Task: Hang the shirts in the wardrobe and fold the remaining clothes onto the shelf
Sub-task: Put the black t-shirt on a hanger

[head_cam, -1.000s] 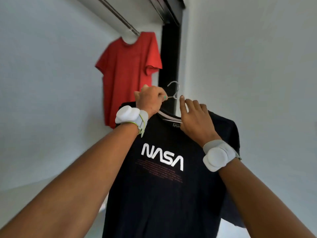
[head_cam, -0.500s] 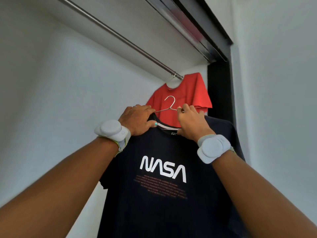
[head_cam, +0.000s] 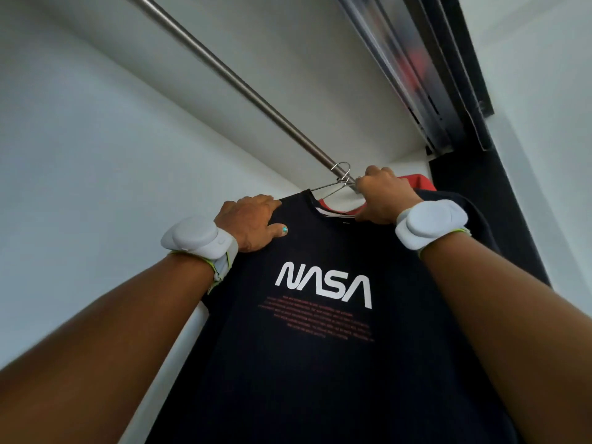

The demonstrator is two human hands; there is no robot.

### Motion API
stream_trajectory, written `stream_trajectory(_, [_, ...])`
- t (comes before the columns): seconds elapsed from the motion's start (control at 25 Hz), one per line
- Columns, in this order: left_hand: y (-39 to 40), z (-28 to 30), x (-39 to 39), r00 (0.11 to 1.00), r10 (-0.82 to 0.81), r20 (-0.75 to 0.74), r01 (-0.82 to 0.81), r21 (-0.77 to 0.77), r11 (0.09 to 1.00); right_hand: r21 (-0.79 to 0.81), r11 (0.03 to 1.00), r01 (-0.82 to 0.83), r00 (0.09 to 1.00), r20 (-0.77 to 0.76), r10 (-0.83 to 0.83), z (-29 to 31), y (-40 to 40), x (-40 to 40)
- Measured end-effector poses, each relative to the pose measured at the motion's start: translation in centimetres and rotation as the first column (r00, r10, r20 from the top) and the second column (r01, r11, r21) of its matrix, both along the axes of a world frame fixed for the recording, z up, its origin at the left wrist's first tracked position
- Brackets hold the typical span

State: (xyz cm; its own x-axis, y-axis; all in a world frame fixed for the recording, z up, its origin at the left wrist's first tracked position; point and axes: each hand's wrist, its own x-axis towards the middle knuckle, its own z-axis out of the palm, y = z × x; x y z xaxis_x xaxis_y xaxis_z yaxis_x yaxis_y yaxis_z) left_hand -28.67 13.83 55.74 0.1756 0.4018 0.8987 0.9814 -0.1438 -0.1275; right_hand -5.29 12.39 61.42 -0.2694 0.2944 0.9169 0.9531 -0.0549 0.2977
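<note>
A black NASA T-shirt (head_cam: 320, 363) hangs from a thin metal hanger (head_cam: 333, 186), and the hanger's hook sits over the wardrobe rail (head_cam: 224, 75). My left hand (head_cam: 250, 221) grips the shirt's left shoulder, thumb on the front of the cloth. At the neckline my right hand (head_cam: 382, 198) grips the hanger's right side together with the collar. Behind the black shirt, a red T-shirt (head_cam: 416, 181) shows only as a small patch by my right hand.
White wardrobe walls (head_cam: 80, 155) close in on the left and above. The dark sliding-door track (head_cam: 432, 75) and black frame (head_cam: 499, 203) run along the right. White bands sit on both my wrists.
Both hands lifted the hanger upward and forward; its hook, earlier free in the air below the rail, now sits over the rail. The red shirt has become mostly hidden.
</note>
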Motion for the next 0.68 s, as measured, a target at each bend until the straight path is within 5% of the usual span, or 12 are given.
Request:
stream_trajectory(0.28, [4.6,5.6,-0.6,0.993,-0.112,-0.02,0.112,-0.03,0.993,0.042,0.997,0.059,0.996,-0.074,-0.056,7.2,4.8,-1.2])
stream_trajectory(0.68, [6.7,6.4,-0.8,0.995,-0.096,-0.016,0.095,-0.036,0.995,0.067,0.996,0.051,0.997,0.051,-0.054,10.0,7.1,-1.5])
